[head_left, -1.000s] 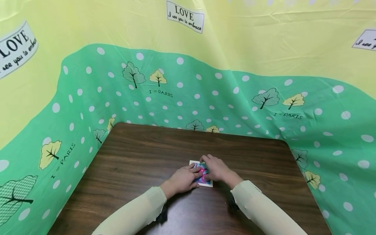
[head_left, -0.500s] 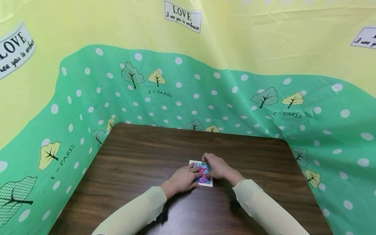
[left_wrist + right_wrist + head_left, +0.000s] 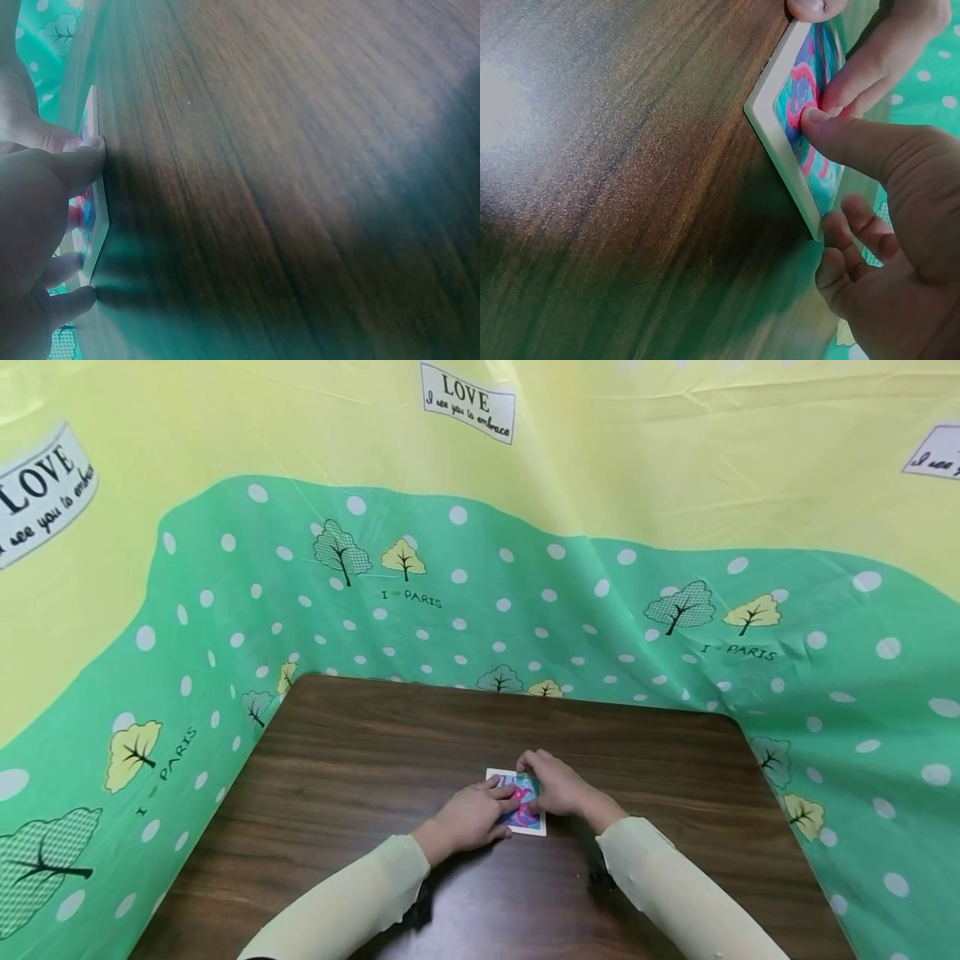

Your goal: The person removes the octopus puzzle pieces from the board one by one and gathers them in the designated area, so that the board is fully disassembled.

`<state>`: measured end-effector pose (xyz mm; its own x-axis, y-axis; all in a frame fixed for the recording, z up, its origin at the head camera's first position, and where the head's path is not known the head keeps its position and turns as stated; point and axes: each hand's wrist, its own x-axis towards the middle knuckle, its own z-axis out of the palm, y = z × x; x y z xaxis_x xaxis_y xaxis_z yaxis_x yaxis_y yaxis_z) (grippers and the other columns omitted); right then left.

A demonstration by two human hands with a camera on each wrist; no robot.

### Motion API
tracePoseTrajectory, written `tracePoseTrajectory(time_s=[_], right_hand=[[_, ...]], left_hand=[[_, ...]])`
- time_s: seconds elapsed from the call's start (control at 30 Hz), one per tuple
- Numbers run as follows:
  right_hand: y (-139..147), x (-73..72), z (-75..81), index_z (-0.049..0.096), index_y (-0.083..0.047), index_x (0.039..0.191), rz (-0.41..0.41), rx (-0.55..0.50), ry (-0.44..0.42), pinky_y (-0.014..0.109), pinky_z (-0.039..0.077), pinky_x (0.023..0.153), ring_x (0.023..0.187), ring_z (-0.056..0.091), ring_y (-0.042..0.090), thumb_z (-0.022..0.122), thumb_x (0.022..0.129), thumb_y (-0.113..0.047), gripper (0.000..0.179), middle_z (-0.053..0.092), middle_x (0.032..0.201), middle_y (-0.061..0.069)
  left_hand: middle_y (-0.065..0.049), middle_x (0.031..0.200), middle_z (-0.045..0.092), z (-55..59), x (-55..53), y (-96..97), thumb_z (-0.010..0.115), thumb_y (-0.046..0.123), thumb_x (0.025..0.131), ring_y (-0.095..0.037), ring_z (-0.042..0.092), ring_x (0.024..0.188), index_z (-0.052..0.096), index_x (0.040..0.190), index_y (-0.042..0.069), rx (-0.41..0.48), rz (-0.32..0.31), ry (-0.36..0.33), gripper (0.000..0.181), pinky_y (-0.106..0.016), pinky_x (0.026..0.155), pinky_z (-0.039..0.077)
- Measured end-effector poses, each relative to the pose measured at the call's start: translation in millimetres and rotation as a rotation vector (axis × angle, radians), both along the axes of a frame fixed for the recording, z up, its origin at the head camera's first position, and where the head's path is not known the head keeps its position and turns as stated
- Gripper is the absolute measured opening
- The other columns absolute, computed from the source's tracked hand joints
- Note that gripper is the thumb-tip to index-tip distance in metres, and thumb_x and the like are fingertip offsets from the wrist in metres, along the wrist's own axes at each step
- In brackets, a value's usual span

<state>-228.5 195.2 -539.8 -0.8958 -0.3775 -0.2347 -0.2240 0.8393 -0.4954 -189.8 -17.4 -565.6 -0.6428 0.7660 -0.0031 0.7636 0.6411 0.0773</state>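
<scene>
A small flat picture board (image 3: 529,821) lies on the table, with a pale border and a pink, blue and purple picture. My left hand (image 3: 468,817) holds its left side, the thumb at the near edge and other fingers over the picture. On the right, my right hand (image 3: 561,789) spans the board (image 3: 780,154); its thumb (image 3: 840,139) presses the picture, while the other fingers curl at the far border. In the left wrist view, the board (image 3: 101,214) appears nearly edge-on, partly covered by the left hand (image 3: 34,202). Whether the picture has separate pieces cannot be told.
The dark wood-grain table (image 3: 360,735) extends around both hands. Behind it and along both sides hangs a green and yellow cloth (image 3: 420,635) printed with dots and trees. Both forearms, in pale sleeves (image 3: 345,893), reach in from the near side.
My right hand has shifted slightly right and away over the board, showing more of the picture. The left hand keeps its place on the board, and the board stays about where it was.
</scene>
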Motion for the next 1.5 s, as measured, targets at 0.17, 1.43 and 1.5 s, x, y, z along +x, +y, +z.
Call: tracePoseTrajectory(time_s=[0.17,1.43,1.5], right_hand=[[2,-0.4,-1.8,0.058,-0.019,0.115,0.008,-0.029,0.0,0.046,0.052,0.099,0.103,0.057,0.021,0.092,0.076,-0.017,0.052,0.059,0.112,0.002],[-11,7.6,9.3,0.057,-0.018,0.114,0.034,0.118,0.125,0.046,0.055,0.089,0.089,0.057,0.021,0.095,0.073,-0.026,0.056,0.061,0.108,0.003],[-14,7.9,10.5,0.057,-0.017,0.114,0.036,0.108,0.116,0.045,0.055,0.087,0.088,0.056,0.021,0.094,0.074,-0.025,0.055,0.061,0.106,0.004]], left_hand=[[-0.004,0.157,0.05,-0.4,1.4,0.1,0.062,0.05,0.1,-0.034,0.046,0.145,0.056,0.15,0.021,0.003,-0.003,-0.001,0.058,-0.039,0.119,0.039],[-0.006,0.151,0.056,2.6,5.5,3.1,0.065,0.048,0.099,-0.035,0.054,0.138,0.061,0.145,0.017,0.0,0.0,0.068,0.056,-0.04,0.114,0.046],[-0.006,0.15,0.058,1.7,4.7,3.4,0.065,0.049,0.098,-0.034,0.056,0.137,0.062,0.144,0.017,0.002,0.0,0.082,0.055,-0.039,0.114,0.046]])
